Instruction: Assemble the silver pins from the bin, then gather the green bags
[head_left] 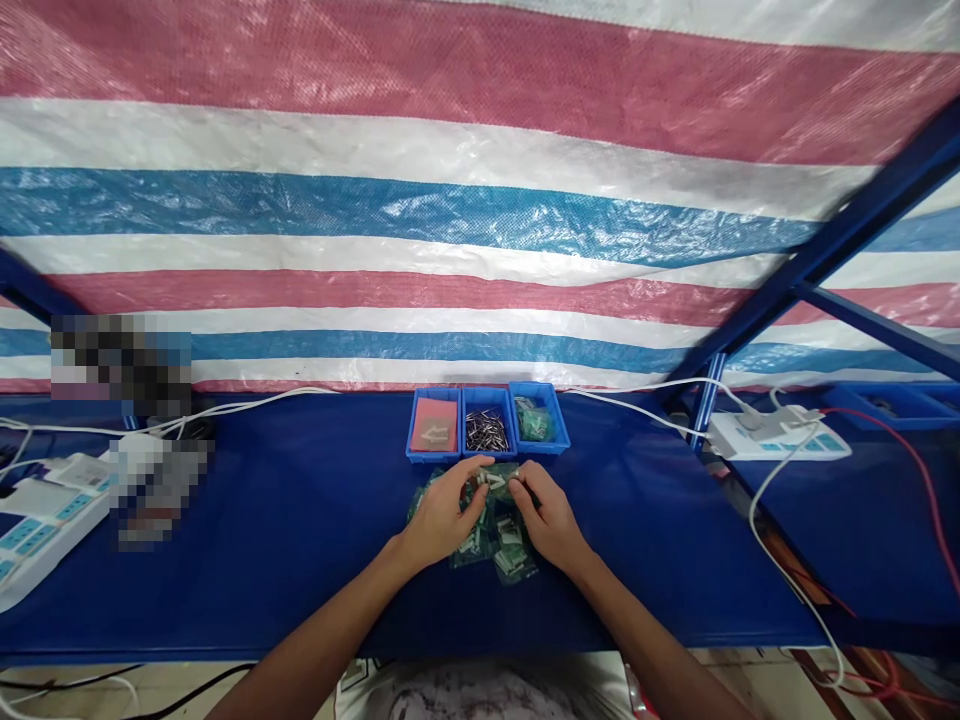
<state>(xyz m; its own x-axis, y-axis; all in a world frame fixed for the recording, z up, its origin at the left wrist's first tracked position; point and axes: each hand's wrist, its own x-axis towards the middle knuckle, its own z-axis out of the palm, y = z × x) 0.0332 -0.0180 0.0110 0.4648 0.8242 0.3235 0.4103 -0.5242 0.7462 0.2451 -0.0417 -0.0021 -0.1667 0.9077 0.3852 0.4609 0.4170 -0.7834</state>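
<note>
My left hand [442,512] and my right hand [546,517] meet over a small pile of clear green-tinted plastic bags [504,553] on the blue bench. Both hands pinch one small bag [495,478] that holds little pale parts, fingers closed on it from either side. More such bags lie under and between my hands. Just beyond them stand three small blue trays: the left tray [433,427] holds a pink bag, the middle tray [487,430] holds several thin metal pins, the right tray [538,419] holds green bags.
A white power strip [780,437] with plugged cables lies at the right, a red wire [922,480] beyond it. Another white power strip [41,520] lies at the left beside a blurred-out object. A striped tarp [480,200] hangs behind; a blue frame post [825,260] slants at the right.
</note>
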